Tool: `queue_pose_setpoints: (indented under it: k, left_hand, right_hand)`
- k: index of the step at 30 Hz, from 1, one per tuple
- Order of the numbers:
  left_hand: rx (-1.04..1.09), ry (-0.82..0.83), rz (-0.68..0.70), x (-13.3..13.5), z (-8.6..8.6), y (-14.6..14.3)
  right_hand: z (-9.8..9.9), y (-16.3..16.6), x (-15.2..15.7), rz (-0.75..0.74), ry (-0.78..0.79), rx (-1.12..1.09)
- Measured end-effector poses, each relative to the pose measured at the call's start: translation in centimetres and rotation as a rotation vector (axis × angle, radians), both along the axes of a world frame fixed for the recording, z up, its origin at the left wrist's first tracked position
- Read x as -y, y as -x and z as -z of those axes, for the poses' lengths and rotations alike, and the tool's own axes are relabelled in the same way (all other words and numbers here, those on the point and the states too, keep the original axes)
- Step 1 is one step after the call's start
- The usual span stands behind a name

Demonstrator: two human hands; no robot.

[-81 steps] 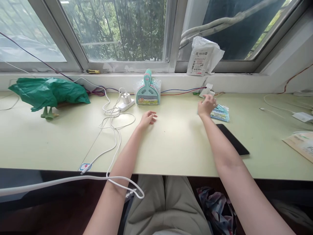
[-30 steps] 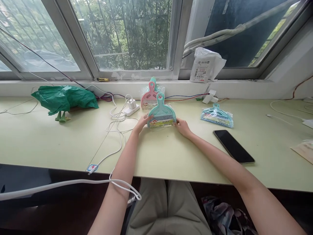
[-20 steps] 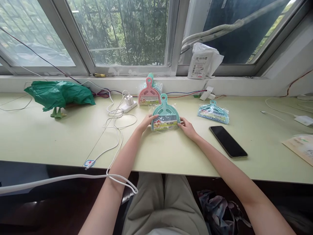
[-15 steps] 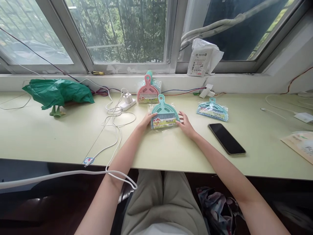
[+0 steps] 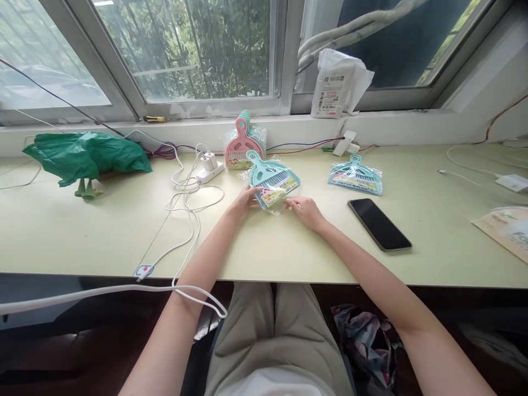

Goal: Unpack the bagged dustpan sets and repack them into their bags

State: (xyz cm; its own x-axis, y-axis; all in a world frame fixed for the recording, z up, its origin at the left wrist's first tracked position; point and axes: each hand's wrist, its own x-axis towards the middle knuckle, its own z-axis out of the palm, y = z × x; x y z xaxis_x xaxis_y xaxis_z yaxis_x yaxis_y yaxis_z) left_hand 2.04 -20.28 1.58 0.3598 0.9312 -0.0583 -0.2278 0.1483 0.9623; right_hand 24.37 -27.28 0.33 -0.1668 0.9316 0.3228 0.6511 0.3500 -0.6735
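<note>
A teal mini dustpan and brush set in clear plastic wrap is held tilted above the table in front of me. My left hand grips its lower left edge. At the lower right of the wrap, my right hand has its fingers pinched together on the plastic. Behind stands a row of similar sets, a pink dustpan set foremost, leaning by the wall. Off to the right lies another teal dustpan set, also wrapped.
A black phone lies right of my hands. On the left are white cables, a power strip and a green plastic bag. A white package stands on the sill. The table's front edge is close to me.
The held dustpan set has turned, its handle now leaning left. My right hand has moved from its right side down to the lower corner of the wrap. The view has shifted slightly.
</note>
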Motion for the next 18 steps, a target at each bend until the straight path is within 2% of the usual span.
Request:
queue_pose_setpoints:
  k: [4, 7, 12, 18]
  left_hand:
    - [-0.004, -0.092, 0.098, 0.6, -0.2, -0.1]
    - [-0.009, -0.120, 0.150, 0.9, -0.4, -0.2]
    - [-0.070, -0.155, 0.250, 1.3, -0.6, 0.0]
    - [-0.160, -0.115, 0.314, 1.4, -0.9, 0.5]
  right_hand:
    - [0.1, -0.9, -0.8, 0.089, 0.272, -0.496]
    - [-0.1, -1.1, -1.0, 0.083, 0.400, -0.799]
    - [0.2, -0.7, -1.0, 0.028, 0.370, -1.045]
    - [0.6, -1.5, -1.5, 0.082, 0.292, -1.099]
